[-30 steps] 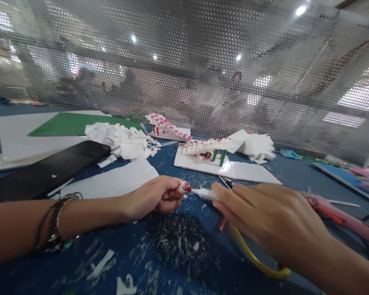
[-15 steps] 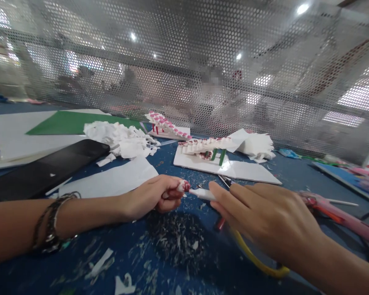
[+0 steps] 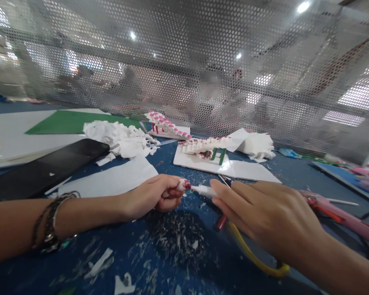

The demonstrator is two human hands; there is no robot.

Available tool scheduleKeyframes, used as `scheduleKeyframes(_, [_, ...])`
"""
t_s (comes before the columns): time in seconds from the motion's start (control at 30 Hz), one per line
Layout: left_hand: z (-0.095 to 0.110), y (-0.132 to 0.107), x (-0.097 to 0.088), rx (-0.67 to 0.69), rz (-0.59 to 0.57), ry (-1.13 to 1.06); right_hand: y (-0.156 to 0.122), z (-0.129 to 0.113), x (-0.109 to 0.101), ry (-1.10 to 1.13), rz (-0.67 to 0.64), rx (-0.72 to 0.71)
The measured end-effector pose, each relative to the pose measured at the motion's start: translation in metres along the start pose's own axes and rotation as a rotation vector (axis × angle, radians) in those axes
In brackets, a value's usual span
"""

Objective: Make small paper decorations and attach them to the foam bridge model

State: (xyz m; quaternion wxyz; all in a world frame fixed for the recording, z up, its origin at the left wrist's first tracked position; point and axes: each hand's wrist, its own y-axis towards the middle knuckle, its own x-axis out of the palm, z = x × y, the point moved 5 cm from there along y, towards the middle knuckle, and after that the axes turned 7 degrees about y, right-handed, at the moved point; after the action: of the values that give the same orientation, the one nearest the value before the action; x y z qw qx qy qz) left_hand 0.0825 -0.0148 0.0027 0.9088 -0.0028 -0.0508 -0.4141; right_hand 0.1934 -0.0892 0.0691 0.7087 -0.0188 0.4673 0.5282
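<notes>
My left hand [image 3: 150,192] is closed, pinching a small white paper piece [image 3: 182,185] with dark red colouring on its outer end. In my closed right hand [image 3: 267,209] is a white marker pen [image 3: 205,191], its tip against or very near the reddened end. Just below the right fingers, a dark red cylinder [image 3: 221,222], perhaps the pen's cap, shows in part. Beyond the hands stands a white folded-paper model [image 3: 206,144] with dark red edges and green supports, on a white board [image 3: 249,172].
A pink glue gun [image 3: 341,217] lies at right, by a yellow curved handle [image 3: 255,258]. Behind are a pink-dotted paper model [image 3: 169,125] and a heap of white paper pieces [image 3: 119,139]. A black phone-like slab [image 3: 49,168] lies left; a perforated metal screen [image 3: 184,82] spans the back.
The marker and right hand have shifted very slightly. The pinched white piece has turned a little in my left fingers, its red end still facing the pen.
</notes>
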Motion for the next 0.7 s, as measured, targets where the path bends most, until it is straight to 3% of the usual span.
scheduleKeyframes(0.3, [0.0001,-0.0020,-0.0006,0.050,-0.017,0.094,-0.0014,-0.0005,-0.0007,-0.018,0.013,0.024])
scheduleKeyframes(0.7, [0.0076,-0.0093,0.0033,0.129,-0.012,0.475,-0.0008,0.0027,-0.0003,-0.005,0.014,0.000])
